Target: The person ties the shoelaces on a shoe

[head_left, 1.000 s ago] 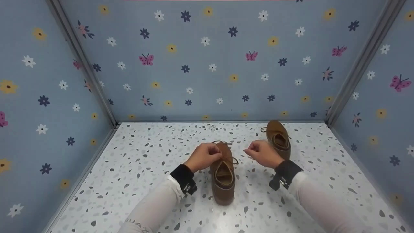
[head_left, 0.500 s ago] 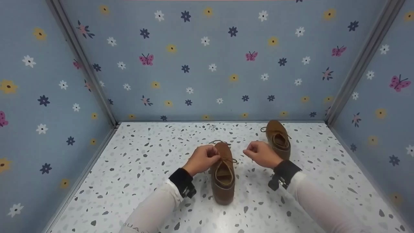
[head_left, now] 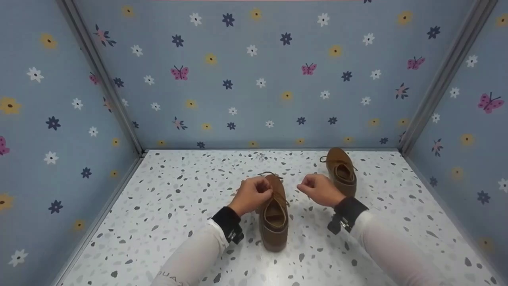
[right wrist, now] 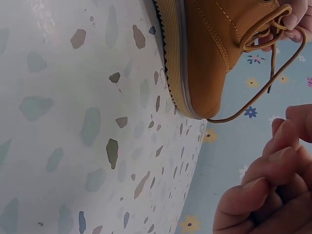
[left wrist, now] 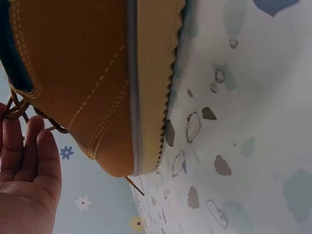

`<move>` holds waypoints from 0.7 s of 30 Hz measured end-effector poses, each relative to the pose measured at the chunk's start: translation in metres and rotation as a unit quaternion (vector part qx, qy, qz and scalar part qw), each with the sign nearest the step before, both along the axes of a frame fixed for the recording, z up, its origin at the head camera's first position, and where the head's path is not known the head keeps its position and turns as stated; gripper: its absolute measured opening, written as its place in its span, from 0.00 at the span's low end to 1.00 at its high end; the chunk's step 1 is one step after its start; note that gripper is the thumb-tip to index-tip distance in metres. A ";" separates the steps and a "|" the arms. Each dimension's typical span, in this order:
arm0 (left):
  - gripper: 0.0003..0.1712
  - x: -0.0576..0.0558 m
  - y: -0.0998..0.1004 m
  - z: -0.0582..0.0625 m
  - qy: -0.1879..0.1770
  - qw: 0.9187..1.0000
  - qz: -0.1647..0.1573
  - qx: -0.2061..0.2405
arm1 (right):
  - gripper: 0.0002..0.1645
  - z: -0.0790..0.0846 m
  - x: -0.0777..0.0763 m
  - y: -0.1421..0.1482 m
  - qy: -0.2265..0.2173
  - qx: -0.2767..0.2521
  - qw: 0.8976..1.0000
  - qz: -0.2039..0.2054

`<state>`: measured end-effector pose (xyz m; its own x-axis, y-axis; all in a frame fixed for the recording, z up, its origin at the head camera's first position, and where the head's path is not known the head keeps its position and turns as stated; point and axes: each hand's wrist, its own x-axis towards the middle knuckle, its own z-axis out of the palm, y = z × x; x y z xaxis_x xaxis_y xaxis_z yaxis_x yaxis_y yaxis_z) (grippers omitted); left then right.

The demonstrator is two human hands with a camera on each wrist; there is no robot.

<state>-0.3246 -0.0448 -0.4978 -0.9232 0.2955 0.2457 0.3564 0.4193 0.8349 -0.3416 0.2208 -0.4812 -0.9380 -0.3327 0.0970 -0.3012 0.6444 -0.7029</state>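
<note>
A brown lace-up shoe [head_left: 274, 238] stands upright in the middle of the speckled surface, toe facing the far wall. My left hand [head_left: 252, 194] is at its lacing and pinches the shoelace [right wrist: 252, 45], which forms a loop in the right wrist view. One long strand of lace trails round past the toe. To the right of this shoe, my right hand [head_left: 322, 190] hovers apart from it, fingers curled toward the thumb and nothing visible in them. In the right wrist view the right fingers [right wrist: 273, 168] do not touch the lace. The left fingertips are partly cut off in the left wrist view.
A second matching shoe [head_left: 336, 156] with its own lace stands at the back right, partly behind my right hand. Blue flower-patterned panels [head_left: 254, 79] close off the back and both sides of the white speckled surface [head_left: 190, 190].
The lace loop on the shoe's right side has become smaller. My left hand has shifted slightly, and the right hand has drifted a little to the left. Both shoes have stayed in place.
</note>
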 end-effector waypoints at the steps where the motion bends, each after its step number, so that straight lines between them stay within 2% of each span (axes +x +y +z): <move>1: 0.01 -0.001 0.001 -0.001 0.000 1.000 0.002 0.002 | 0.13 0.000 0.000 -0.001 -0.001 0.000 1.000 0.002; 11: 0.02 -0.006 0.003 -0.006 -0.009 1.000 -0.005 0.007 | 0.06 -0.004 -0.010 -0.022 0.012 0.003 0.999 0.047; 14: 0.02 -0.006 0.003 -0.006 -0.010 1.000 -0.004 0.007 | 0.08 -0.007 -0.016 -0.031 0.001 -0.007 0.999 0.036; 21: 0.02 -0.005 0.001 -0.007 -0.012 1.000 -0.009 0.013 | 0.13 -0.010 -0.027 -0.049 -0.076 -0.036 0.996 -0.020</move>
<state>-0.3297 -0.0435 -0.5045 -0.9237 0.3057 0.2307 0.3429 0.3919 0.8537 -0.3684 0.1717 -0.4911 -0.9560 -0.2923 -0.0250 -0.1630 0.6002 -0.7831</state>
